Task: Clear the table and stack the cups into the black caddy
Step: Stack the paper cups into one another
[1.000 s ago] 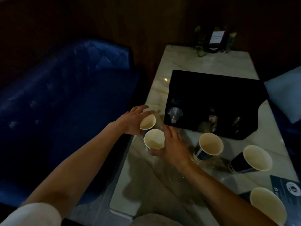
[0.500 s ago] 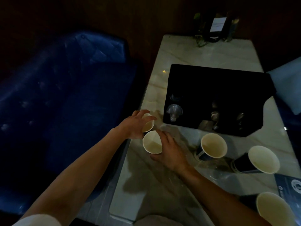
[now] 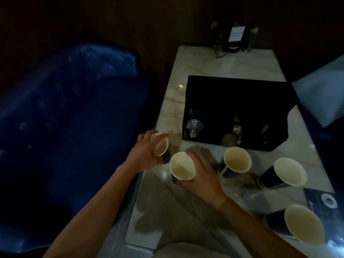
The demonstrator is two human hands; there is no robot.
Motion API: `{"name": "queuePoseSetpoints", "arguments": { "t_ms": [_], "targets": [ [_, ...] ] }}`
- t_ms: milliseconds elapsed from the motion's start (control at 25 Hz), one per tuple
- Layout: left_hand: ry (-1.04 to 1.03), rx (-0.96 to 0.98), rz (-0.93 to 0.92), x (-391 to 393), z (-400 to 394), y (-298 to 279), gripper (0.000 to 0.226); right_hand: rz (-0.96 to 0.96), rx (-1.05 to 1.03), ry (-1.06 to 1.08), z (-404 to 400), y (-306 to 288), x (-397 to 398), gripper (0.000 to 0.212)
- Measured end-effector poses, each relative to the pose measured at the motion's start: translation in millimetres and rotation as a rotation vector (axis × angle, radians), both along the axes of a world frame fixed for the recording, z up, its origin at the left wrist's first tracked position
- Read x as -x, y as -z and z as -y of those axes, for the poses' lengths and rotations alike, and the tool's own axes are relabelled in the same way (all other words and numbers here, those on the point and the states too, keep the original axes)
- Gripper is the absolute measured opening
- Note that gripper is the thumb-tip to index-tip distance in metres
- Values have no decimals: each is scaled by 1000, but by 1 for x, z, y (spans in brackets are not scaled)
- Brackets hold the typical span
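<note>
Two hands, left hand (image 3: 144, 153) clamped on tilted cup (image 3: 160, 146), right hand (image 3: 202, 175) clamped on upright cup (image 3: 182, 169), near black caddy (image 3: 238, 101).

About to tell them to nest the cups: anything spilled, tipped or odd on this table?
No spill shows. The cup in the left hand is tilted; the right hand holds another. Three cups stand loose, and clear cups already sit in the black caddy.

Five paper cups showing: one (image 3: 161, 147), two (image 3: 182, 168), three (image 3: 237, 159), four (image 3: 290, 171), five (image 3: 303, 224). One black caddy (image 3: 240, 94) sitting on one marble table (image 3: 223, 64). One clear plastic cup stack (image 3: 194, 127) standing inside; exact count unreadable. Two hands (image 3: 145, 155) (image 3: 202, 174) showing.
</note>
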State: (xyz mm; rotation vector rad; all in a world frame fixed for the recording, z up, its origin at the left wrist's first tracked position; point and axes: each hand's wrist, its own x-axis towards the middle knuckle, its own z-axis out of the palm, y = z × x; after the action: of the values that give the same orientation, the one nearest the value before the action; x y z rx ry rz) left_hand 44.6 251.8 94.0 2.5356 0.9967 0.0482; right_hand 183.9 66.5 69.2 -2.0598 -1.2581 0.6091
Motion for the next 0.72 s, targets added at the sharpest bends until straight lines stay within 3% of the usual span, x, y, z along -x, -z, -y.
{"name": "queuePoseSetpoints", "arguments": {
  "t_ms": [320,560,720],
  "targets": [
    [92,39,168,30,85,-21,87,-48,-34,86,113,-6,2,95],
    [287,161,228,27,134,-46,83,-17,111,248,197,9,28,99],
    [412,170,296,16,155,-65,80,-101,100,324,219,15,37,95]
  ]
}}
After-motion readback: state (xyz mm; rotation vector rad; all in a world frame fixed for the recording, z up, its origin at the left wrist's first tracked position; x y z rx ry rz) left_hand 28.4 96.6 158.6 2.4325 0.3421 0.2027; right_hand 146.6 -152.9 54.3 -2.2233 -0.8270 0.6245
